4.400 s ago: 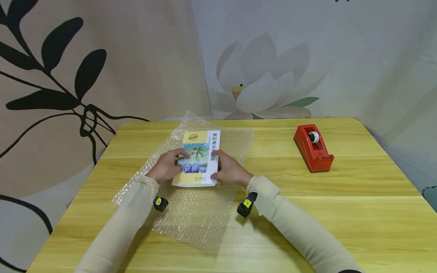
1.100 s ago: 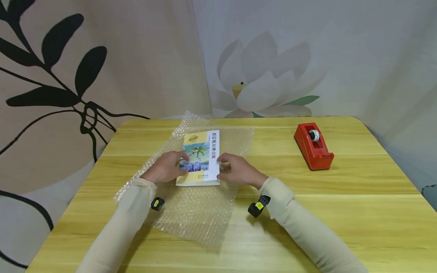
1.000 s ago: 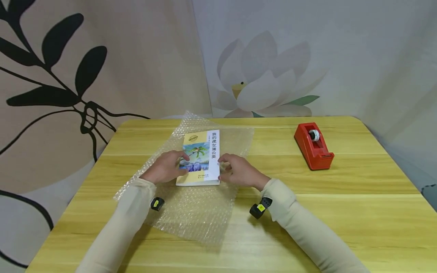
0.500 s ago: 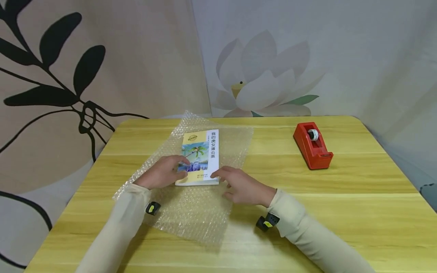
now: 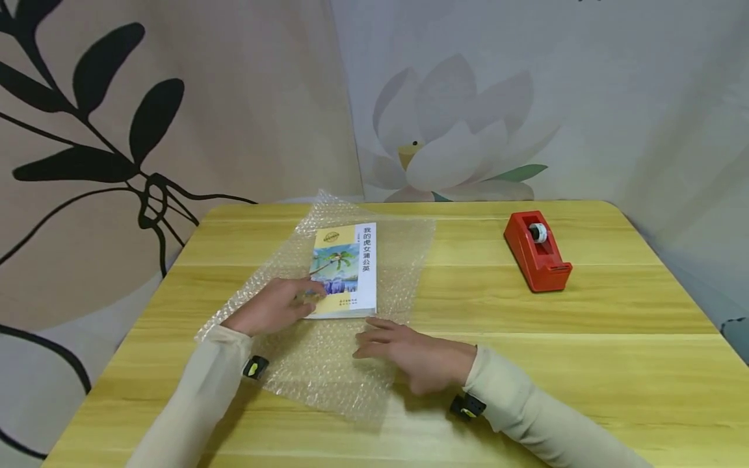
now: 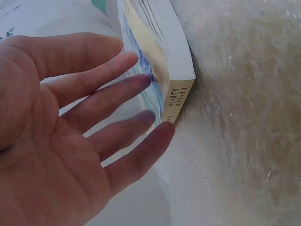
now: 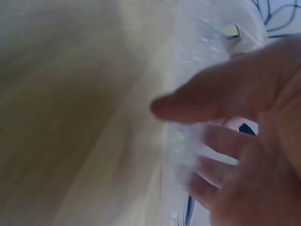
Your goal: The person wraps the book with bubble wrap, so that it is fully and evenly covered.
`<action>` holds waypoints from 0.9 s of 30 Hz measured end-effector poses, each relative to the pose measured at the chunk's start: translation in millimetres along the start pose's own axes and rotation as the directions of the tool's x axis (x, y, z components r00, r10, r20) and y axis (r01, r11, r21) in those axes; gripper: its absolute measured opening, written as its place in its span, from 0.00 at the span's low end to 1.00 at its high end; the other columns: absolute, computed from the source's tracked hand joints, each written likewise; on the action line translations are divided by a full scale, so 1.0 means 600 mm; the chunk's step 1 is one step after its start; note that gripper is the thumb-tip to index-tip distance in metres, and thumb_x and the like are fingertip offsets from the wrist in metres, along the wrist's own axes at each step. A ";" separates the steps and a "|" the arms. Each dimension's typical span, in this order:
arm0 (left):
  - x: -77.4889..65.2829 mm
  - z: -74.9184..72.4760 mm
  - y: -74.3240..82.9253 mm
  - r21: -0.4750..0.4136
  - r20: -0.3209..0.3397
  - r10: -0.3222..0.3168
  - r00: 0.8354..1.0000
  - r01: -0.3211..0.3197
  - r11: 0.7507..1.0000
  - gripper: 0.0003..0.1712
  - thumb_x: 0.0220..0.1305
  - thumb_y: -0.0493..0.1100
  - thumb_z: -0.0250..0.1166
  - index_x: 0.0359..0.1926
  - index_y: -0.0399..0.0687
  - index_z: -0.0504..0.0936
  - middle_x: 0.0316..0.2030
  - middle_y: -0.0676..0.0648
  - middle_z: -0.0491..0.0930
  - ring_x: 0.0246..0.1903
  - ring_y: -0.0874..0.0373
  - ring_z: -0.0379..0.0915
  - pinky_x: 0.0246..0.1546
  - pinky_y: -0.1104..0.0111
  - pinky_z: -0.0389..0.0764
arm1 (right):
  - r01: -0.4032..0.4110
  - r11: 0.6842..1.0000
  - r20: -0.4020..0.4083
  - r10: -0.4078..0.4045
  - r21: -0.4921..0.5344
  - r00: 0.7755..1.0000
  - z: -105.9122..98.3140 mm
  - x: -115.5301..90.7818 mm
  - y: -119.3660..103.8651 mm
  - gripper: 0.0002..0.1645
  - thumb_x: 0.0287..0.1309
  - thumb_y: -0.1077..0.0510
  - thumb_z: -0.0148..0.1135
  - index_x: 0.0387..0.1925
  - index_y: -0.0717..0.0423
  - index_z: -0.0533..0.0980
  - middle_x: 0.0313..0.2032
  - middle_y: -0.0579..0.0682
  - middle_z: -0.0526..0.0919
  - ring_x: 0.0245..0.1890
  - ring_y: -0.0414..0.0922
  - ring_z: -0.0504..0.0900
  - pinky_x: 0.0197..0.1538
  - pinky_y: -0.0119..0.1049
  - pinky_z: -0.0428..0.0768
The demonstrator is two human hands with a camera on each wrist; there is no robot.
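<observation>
Evidently, a paperback book is laid face up on a sheet of bubble wrap, which is spread askew across the left half of the wooden bench. By the left hand nothing is gripped: its fingers are loosely extended and held over the near left corner of the cover, though firm contact cannot be made out. In the left wrist view the printed spine and the white page edges are seen just beside those fingertips.

The right hand is likewise released, its fingers stretched toward the left above the bubble wrap, to the near right of the book and apart from it; in the right wrist view it is blurred.

Each forearm is covered by a pale sleeve, and a small black camera is worn at each wrist. At the far right, well apart from the bubble wrap, a red tape dispenser is set, with a roll of tape seated in it. Beyond the bench, a curtain is printed with dark leaves and a pale flower.
</observation>
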State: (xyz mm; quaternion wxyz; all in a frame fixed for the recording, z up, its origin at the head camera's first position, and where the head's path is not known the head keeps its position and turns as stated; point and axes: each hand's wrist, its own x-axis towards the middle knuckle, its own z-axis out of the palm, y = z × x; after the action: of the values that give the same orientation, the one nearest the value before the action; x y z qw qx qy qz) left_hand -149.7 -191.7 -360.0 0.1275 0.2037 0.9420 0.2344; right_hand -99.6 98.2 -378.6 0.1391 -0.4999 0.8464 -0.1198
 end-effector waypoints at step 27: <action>-0.024 -0.009 0.004 0.068 0.111 0.103 0.988 -0.111 0.992 0.21 0.72 0.37 0.57 0.64 0.43 0.79 0.71 0.38 0.68 0.71 0.33 0.62 0.69 0.42 0.67 | 0.092 0.993 -0.222 -0.074 0.068 0.972 -0.032 0.042 0.035 0.22 0.67 0.68 0.58 0.59 0.51 0.81 0.61 0.49 0.82 0.72 0.51 0.71 0.74 0.45 0.69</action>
State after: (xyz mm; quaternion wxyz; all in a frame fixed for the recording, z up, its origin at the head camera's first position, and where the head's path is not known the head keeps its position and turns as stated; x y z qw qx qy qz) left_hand -137.7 -198.1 -352.1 0.1576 0.2708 0.9295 0.1946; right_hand -135.2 87.3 -370.8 0.0590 -0.5128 0.8296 -0.2129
